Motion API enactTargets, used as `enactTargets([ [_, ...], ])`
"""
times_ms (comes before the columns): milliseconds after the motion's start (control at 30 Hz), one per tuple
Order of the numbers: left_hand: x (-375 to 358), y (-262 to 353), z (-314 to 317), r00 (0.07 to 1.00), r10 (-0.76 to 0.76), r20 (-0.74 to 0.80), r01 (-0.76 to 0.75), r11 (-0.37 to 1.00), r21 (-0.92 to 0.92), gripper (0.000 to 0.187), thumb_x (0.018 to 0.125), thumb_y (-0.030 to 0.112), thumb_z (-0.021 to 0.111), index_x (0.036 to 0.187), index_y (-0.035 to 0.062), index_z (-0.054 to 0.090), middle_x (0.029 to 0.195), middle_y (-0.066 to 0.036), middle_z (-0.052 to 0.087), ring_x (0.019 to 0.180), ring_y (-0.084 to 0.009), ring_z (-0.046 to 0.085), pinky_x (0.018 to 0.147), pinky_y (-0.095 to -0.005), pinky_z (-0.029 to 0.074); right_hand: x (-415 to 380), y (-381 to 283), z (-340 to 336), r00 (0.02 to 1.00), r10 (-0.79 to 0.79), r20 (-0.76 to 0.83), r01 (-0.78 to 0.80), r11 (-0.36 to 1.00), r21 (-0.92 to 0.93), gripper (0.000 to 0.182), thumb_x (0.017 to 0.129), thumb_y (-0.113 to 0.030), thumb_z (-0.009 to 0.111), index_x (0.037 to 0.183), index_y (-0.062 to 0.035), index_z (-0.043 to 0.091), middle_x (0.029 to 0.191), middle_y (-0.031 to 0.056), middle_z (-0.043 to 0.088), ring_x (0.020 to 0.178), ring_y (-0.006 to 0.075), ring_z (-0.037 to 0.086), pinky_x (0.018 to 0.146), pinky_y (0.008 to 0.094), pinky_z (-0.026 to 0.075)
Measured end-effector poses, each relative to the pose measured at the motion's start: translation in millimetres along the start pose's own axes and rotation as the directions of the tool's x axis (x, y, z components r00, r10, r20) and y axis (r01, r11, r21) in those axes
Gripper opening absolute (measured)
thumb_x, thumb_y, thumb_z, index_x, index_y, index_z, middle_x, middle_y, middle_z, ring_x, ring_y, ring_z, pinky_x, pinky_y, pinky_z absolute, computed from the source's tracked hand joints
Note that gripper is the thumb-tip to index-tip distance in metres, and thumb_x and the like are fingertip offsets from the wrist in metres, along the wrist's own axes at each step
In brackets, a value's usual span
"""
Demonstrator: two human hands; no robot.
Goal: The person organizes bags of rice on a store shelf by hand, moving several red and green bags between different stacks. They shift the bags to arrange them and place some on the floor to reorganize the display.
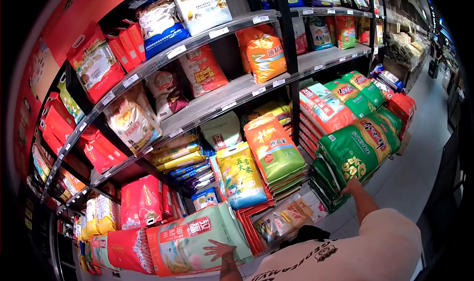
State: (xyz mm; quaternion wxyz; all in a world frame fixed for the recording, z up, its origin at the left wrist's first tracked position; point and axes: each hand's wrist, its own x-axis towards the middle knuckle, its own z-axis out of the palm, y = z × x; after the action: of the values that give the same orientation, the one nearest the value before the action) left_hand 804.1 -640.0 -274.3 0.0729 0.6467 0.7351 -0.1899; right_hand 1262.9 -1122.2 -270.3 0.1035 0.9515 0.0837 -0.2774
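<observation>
My left hand (219,250) lies with its fingers spread on a large pale green and red rice bag (185,239) at the bottom of the view. Farther right, my right hand (352,186) is at the near corner of a big green rice bag (363,145) with gold print, its fingers closed on the edge. That bag lies on top of a stack of similar bags. Between my hands stand a yellow and blue rice bag (241,175) and an orange and green rice bag (274,150) on its own pile.
A clear-fronted box of packets (284,219) sits low in front of me. Black-framed shelves (212,101) hold several rice bags. More red bags (131,251) lie at the lower left. At right, a tiled aisle (419,128) runs back toward a person (435,61).
</observation>
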Motion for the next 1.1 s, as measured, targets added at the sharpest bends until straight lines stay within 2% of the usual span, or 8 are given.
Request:
enactTargets([
  [33, -0.5, -5.4, -0.8, 1.0, 0.001, -0.001, -0.001, 1.0, 0.004, 0.147, 0.041, 0.055, 0.085, 0.141, 0.013, -0.014, 0.14, -0.035, -0.017, 0.128, -0.0584, -0.003, 0.085, -0.0741, 0.025, -9.3, -4.2, -1.0, 1.0, 0.01, -0.012, -0.009, 1.0, 0.017, 0.094, 0.059, -0.061, 0.068, 0.127, -0.0006, 0.048, 0.146, 0.0264, 0.01, 0.132, 0.0503, 0.006, 0.098, 0.0509, 0.035],
  [133, 0.0, -4.4, -2.8, 1.0, -0.016, -0.003, 0.016, 1.0, 0.021, 0.147, 0.041, 0.055, 0.084, 0.141, 0.0128, -0.014, 0.141, -0.035, -0.015, 0.128, -0.0585, -0.002, 0.085, -0.0743, 0.025, 3.3, -4.7, -2.0, 0.995, -0.022, 0.098, 0.031, 0.995, -0.098, 0.096, 0.059, -0.062, 0.068, 0.129, -0.0001, 0.045, 0.146, 0.026, 0.008, 0.132, 0.0499, 0.006, 0.098, 0.0505, 0.036],
  [233, 0.6, -3.5, 2.8, 0.999, -0.02, -0.042, 0.019, 1.0, -0.008, 0.147, 0.04, 0.055, 0.084, 0.141, 0.0128, -0.014, 0.141, -0.035, -0.014, 0.128, -0.0585, -0.001, 0.085, -0.0745, 0.025, 8.3, -2.6, -2.0, 0.992, -0.014, 0.125, 0.021, 0.998, -0.058, 0.097, 0.058, -0.061, 0.069, 0.129, -0.0001, 0.044, 0.146, 0.0266, 0.008, 0.132, 0.05, 0.006, 0.098, 0.0506, 0.036],
  [433, -2.0, -5.8, -2.6, 1.0, 0.003, -0.031, -0.003, 1.0, -0.008, 0.147, 0.04, 0.055, 0.084, 0.142, 0.0127, -0.013, 0.141, -0.034, -0.014, 0.128, -0.0581, -0.001, 0.085, -0.0745, 0.025, -22.3, -6.7, -19.5, 0.999, -0.028, 0.035, 0.026, 0.999, 0.047, 0.101, 0.055, -0.061, 0.071, 0.129, 0.0019, 0.044, 0.146, 0.0268, 0.011, 0.132, 0.0498, 0.007, 0.098, 0.0504, 0.036],
  [900, -1.7, -6.4, -4.2, 0.999, 0.039, -0.023, -0.04, 0.997, -0.061, 0.145, 0.043, 0.051, 0.085, 0.141, 0.012, -0.015, 0.14, -0.035, -0.016, 0.127, -0.0598, -0.004, 0.084, -0.0766, 0.023, -17.2, -6.4, -21.4, 0.997, 0.003, 0.08, -0.003, 1.0, -0.001, 0.102, 0.058, -0.061, 0.07, 0.132, 0.0029, 0.039, 0.146, 0.0244, 0.009, 0.132, 0.0493, 0.007, 0.099, 0.0516, 0.035],
  [967, -2.3, -8.4, -2.8, 0.999, 0.041, -0.029, -0.042, 0.997, -0.057, 0.146, 0.043, 0.05, 0.085, 0.141, 0.012, -0.016, 0.14, -0.035, -0.017, 0.127, -0.0597, -0.004, 0.084, -0.0769, 0.023, -20.0, -5.8, -23.8, 0.995, -0.014, 0.098, 0.012, 1.0, 0.029, 0.102, 0.058, -0.062, 0.07, 0.13, 0.0034, 0.041, 0.146, 0.0251, 0.01, 0.132, 0.0494, 0.009, 0.099, 0.0524, 0.034],
  [1000, -1.8, -8.7, -3.3, 0.999, 0.043, -0.014, -0.044, 0.997, -0.065, 0.145, 0.044, 0.05, 0.085, 0.141, 0.0123, -0.016, 0.14, -0.034, -0.017, 0.127, -0.0596, -0.005, 0.084, -0.077, 0.023, -21.6, -6.1, -21.0, 0.999, -0.018, 0.034, 0.016, 0.998, 0.054, 0.099, 0.058, -0.062, 0.069, 0.127, 0.0048, 0.044, 0.145, 0.0269, 0.011, 0.132, 0.0499, 0.009, 0.1, 0.0526, 0.033],
  [1100, -4.2, -8.3, -6.6, 0.999, 0.037, -0.008, -0.037, 0.998, -0.059, 0.145, 0.044, 0.049, 0.085, 0.141, 0.0126, -0.016, 0.14, -0.034, -0.017, 0.127, -0.0597, -0.004, 0.084, -0.0768, 0.023, -20.7, -5.8, -23.8, 0.996, -0.051, 0.07, 0.052, 0.999, -0.006, 0.099, 0.058, -0.064, 0.068, 0.126, 0.0052, 0.046, 0.144, 0.0292, 0.012, 0.132, 0.0489, 0.01, 0.104, 0.0527, 0.026],
])
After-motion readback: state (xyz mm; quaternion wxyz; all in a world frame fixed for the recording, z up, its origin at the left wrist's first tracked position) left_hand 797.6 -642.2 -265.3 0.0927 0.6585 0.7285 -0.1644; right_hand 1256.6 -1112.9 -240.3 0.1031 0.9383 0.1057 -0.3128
